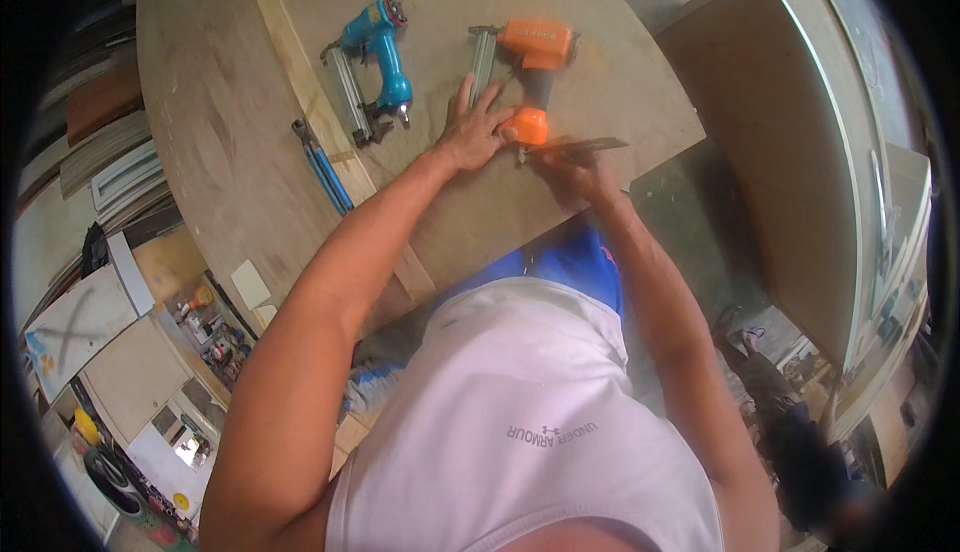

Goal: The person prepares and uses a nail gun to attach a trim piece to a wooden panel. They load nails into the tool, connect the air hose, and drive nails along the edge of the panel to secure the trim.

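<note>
An orange nail gun point(537, 44) with a dark grip and a silver magazine lies on the wooden board in front of me. My left hand point(476, 136) is on its lower end, fingers along the magazine and thumb against the orange handle base. Just right of that base, my right hand point(578, 168) pinches a thin, flat, dark strip point(600, 144), slightly blurred; its exact kind is unclear. Most of the right fingers are hidden under the strip. A teal nail gun point(384, 57) lies to the left, touched by neither hand.
Blue-handled pliers point(326, 170) lie near a long wooden batten point(300, 82) on the board-topped table point(215, 82). Large panels point(770, 102) stand at the right. Stacked boards point(105, 102) fill the far left, with shelves of small items point(212, 337) below. A person's legs point(765, 382) show at lower right.
</note>
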The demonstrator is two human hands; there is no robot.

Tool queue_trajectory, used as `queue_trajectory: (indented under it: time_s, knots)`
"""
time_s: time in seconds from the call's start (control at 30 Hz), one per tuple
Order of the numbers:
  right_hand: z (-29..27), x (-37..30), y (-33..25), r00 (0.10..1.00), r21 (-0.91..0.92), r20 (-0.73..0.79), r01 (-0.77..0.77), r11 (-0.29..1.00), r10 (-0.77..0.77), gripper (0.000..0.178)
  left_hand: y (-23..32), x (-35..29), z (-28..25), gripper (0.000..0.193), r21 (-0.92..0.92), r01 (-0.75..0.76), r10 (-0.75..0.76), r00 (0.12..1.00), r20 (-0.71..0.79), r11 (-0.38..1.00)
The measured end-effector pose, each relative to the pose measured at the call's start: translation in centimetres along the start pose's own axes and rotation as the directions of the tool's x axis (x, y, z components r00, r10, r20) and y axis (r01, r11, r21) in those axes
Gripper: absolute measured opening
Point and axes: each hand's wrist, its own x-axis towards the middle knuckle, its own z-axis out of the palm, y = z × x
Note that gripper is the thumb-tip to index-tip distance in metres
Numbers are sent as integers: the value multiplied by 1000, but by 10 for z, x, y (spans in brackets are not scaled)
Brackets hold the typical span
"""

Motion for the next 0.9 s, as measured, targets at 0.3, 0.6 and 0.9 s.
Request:
queue_trajectory:
  time_s: [0.3,0.6,0.9]
  knots:
    - [-7,6,1,995,-73,73,-66,995,71,21,7,5,-16,75,-101,-3,3,1000,1,995]
    - [-42,-5,8,926,67,-268,-258,964,266,21,57,-22,-26,32,-160,76,-141,882,-450,984]
    - [-38,2,-4,893,-517,-378,-422,744,244,49,114,-46,-10,30,-587,510,-653,756,-43,629]
